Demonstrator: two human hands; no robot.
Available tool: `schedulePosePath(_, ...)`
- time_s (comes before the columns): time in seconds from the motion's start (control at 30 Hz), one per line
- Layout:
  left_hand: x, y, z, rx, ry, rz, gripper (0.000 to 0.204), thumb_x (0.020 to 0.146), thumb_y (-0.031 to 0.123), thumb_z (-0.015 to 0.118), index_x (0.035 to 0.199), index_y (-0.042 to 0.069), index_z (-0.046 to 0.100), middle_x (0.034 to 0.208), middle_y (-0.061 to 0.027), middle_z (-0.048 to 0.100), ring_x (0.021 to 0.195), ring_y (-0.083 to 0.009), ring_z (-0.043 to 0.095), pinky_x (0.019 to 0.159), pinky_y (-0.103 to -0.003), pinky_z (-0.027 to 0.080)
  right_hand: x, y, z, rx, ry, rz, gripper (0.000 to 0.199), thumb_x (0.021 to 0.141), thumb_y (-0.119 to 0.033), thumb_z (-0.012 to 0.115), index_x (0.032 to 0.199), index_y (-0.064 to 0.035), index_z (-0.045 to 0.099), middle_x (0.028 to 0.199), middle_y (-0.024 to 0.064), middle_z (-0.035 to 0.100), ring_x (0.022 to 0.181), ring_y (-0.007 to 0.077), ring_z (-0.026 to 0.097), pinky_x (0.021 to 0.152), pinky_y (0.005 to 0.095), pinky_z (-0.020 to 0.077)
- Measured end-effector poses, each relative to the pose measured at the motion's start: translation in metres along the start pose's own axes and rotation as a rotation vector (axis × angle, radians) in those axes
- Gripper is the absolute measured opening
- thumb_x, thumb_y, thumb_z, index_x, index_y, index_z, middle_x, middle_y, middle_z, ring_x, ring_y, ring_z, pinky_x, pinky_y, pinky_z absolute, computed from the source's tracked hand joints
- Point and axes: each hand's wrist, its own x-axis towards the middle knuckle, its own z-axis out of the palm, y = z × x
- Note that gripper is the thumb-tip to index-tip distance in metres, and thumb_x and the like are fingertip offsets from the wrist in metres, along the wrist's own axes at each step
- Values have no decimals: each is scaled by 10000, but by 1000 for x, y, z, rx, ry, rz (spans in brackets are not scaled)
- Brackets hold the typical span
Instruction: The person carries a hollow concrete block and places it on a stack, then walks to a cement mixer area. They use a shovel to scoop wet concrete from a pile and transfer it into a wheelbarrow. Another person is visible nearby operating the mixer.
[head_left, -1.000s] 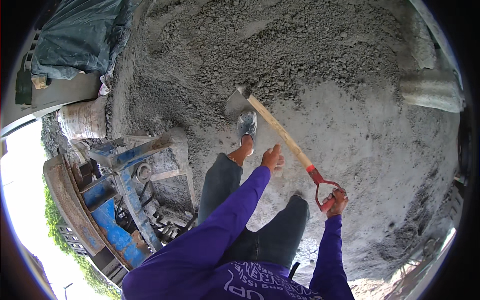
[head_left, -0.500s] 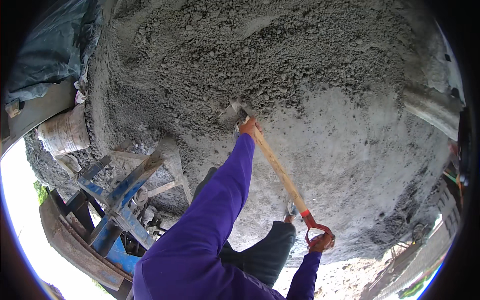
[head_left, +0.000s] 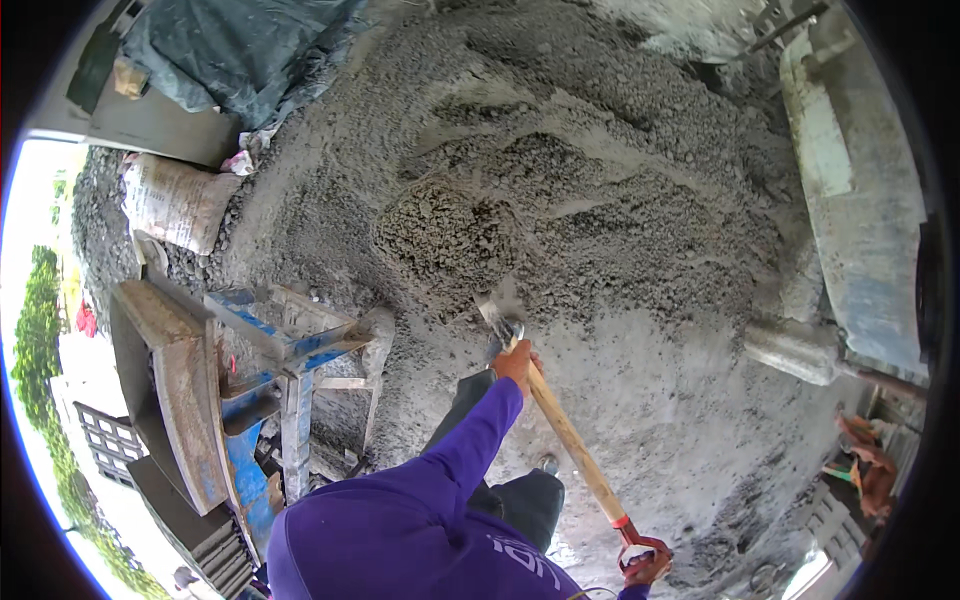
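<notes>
A shovel (head_left: 572, 440) with a wooden shaft and a red D-shaped grip slants across the floor in front of me. My left hand (head_left: 514, 364) is wrapped round the shaft low down, close above the metal blade (head_left: 495, 316). On the red grip at the shaft's upper end, my right hand (head_left: 647, 566) is closed. The blade's tip meets the near edge of a heap of grey, crumbly sand or mortar mix (head_left: 450, 230). A darker, lumpier patch lies just beyond the blade.
At left stands a blue, rusty metal frame machine (head_left: 298, 400). Behind it are a filled white sack (head_left: 180, 203) and a dark green tarp (head_left: 250, 50). A large grey metal sheet (head_left: 850, 200) leans at right, near a cylindrical grey piece (head_left: 795, 350). Grey-dusted floor (head_left: 680, 440) spreads at right.
My view has tilted up and shows more of the heap and surroundings. Both hands keep their hold on the shovel, whose blade now shows more plainly at the heap's edge.
</notes>
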Motion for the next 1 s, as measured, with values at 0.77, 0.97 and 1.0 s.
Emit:
schedulePosePath(0.77,-414,326,-265,-874,-785,1009,253,819,223,582,860,13,446,680,-93,523,543,-189,548,486,-276,502,-295,-303,116,224,-1441,-2196,231,769,-128,671,808,-28,467,718,97,538,648,242,549,609,433,447)
schedulePosePath(0.97,-324,164,-221,-422,8,1228,300,853,227,563,950,-13,412,727,-135,551,554,-230,589,464,-359,511,-110,-67,96,-235,-1142,-1660,339,673,-74,782,916,-47,547,1042,94,567,1077,285,529,762,316,480)
schedulePosePath(1.0,-322,155,-223,-274,87,1264,331,845,251,572,966,-19,424,750,-154,568,593,-258,605,513,-385,519,-109,-30,102,-205,-1217,-1470,321,701,-91,770,936,-43,557,1037,87,574,1036,259,552,747,327,486)
